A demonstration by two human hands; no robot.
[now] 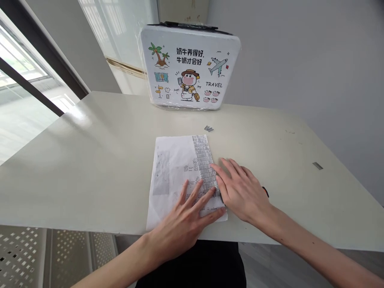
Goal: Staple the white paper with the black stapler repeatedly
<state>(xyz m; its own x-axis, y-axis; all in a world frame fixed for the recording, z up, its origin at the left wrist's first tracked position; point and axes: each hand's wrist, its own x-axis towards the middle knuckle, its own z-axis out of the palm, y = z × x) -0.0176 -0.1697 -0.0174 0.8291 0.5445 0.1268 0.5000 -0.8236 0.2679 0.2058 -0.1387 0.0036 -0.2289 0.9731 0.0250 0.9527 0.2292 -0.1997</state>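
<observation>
A sheaf of white printed paper (177, 160) lies near the front edge of the table, with dense rows of silvery staples (201, 149) down its right side. My left hand (187, 218) rests flat on the lower part of the paper, fingers spread, pressing it down. At the paper's right edge my right hand (240, 188) is closed over what looks like a small black and orange stapler (265, 192). Most of it is hidden under the palm; only a dark end by the paper and an orange-marked end near the wrist show. My right fingertips touch the stapled strip.
Beyond the paper lie small grey staple strips (209, 129), and another staple strip (317, 165) is at the right. A white cartoon-printed case (192, 68) in clear wrap stands at the back of the pale table (90, 168). Perforated metal (24, 256) shows below left.
</observation>
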